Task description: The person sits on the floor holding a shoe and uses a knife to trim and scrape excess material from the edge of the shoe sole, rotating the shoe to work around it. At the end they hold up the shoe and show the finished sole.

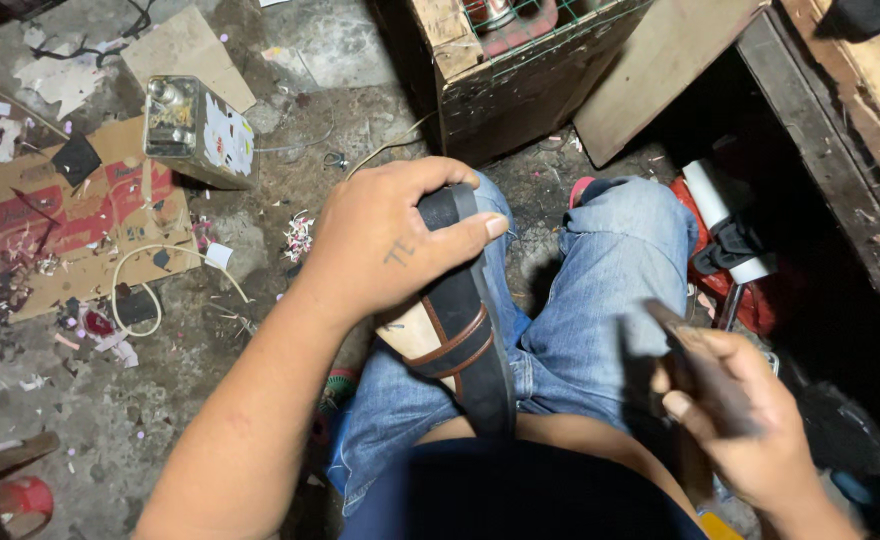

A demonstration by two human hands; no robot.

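Left hand grips black-soled shoe at frame centre, over the lap. Right hand, lower right, clasps a dark blurred tool.

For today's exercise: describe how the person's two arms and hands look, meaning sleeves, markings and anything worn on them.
Both forearms are bare, with no sleeves, gloves, rings or watch in view. The left hand carries a small dark tattoo-like mark on its back, near the thumb side. The right hand is motion-blurred, so no markings can be made out on it.

head-worn view, looking down, close over lap
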